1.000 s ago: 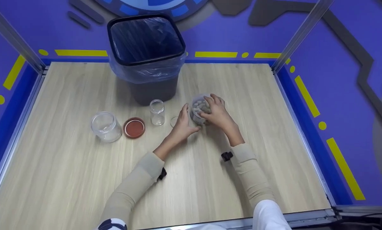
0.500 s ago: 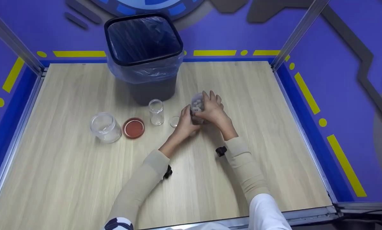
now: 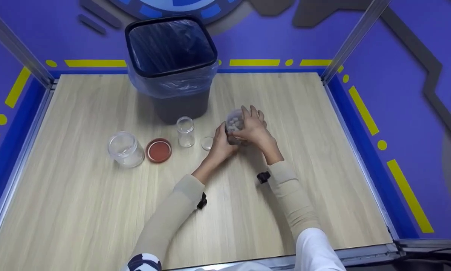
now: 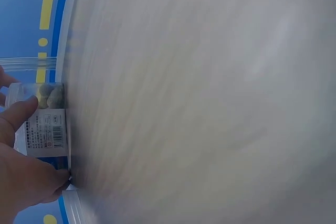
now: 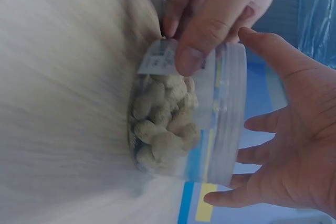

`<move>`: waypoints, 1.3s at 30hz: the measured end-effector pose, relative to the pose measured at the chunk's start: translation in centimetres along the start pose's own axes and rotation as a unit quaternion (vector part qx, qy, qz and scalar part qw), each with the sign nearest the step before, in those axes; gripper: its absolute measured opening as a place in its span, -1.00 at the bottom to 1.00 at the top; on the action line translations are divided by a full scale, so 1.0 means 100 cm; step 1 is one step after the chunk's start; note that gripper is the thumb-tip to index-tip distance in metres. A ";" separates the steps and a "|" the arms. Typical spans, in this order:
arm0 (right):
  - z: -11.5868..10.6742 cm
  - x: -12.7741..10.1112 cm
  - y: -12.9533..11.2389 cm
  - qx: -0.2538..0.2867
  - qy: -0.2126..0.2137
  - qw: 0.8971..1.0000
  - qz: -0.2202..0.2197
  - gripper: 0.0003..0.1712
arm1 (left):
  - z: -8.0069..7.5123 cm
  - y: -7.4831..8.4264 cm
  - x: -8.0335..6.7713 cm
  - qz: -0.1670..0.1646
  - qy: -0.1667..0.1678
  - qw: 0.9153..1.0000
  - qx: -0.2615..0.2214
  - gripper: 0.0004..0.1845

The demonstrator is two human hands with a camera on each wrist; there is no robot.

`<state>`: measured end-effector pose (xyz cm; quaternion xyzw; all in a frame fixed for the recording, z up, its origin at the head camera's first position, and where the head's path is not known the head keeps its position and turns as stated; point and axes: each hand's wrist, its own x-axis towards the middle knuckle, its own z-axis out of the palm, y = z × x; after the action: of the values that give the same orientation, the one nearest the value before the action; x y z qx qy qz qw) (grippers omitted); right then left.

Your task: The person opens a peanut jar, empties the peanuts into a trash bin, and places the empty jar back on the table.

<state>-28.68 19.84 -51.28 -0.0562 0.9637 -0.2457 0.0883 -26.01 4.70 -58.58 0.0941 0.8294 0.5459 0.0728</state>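
A clear plastic jar (image 3: 234, 121) holds several lumpy, pale beige pieces (image 5: 167, 124) and bears a printed white label (image 4: 46, 134). It stands right of centre in the head view. My left hand (image 3: 222, 145) grips its lower side, thumb pressed on the wall near the label. From the other side my right hand (image 3: 256, 131) reaches over the jar, thumb and fingers spread around its translucent, ridged top (image 5: 229, 114). Part of the jar is hidden behind the right hand in the head view.
Left of the hands lie a small clear round lid (image 3: 207, 143), a slim glass vial (image 3: 185, 133), a red-brown lid (image 3: 159, 151) and a wide clear jar (image 3: 126, 150). Behind them stands a dark bin (image 3: 182, 103) with a plastic liner. Blue-violet walls (image 3: 270, 41) enclose the table (image 3: 78, 210).
My left hand has moved right and closed onto the jar's side. My right hand has shifted slightly farther over the jar's top. The other things keep their places.
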 end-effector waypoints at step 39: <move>-0.040 -0.024 -0.018 0.104 0.031 0.991 -0.083 0.23 | -0.015 0.017 0.007 0.181 0.146 0.971 0.053 0.20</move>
<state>-27.05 20.48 -46.61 -0.1188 0.9273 -0.3524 0.0432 -26.93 4.20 -56.42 0.1654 0.8281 0.5132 -0.1537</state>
